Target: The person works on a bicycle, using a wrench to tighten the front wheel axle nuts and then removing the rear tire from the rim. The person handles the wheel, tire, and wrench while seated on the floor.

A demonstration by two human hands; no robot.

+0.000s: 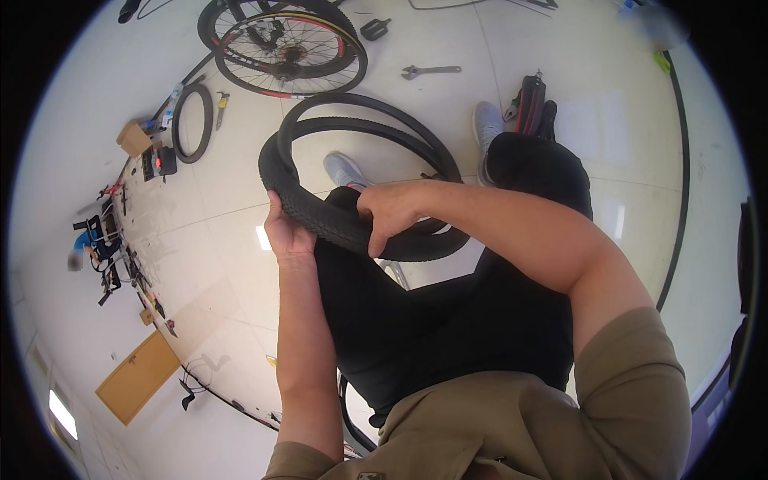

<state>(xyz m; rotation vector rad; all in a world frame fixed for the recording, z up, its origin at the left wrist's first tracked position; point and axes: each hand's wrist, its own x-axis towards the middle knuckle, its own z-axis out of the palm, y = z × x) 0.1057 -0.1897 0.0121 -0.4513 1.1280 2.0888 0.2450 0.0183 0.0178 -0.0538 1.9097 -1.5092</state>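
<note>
The left hand and right hand gripped a black tyre along its near side — seemingly to steady it — over the left leg; beyond lay an adjustable wrench and spoked wheel.

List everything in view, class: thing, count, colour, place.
held tyre: one or two (unclear), black, centre
floor tyre: one, black, upper left
spoked wheel: at least one, black-red, top
pedal: one, black, top
wrench: one, grey, top
pouch: one, red-black, upper right
tool: one, yellow, near floor tyre
box: one, brown, left
door: one, brown, lower left
clutter: several, mixed, far left
other person: one, in blue, left
shoes: two, grey, floor
trousers: one pair, black, centre
shirt: one, brown, bottom
left hand: one, bare, gripping tyre
right hand: one, bare, gripping tyre
</note>
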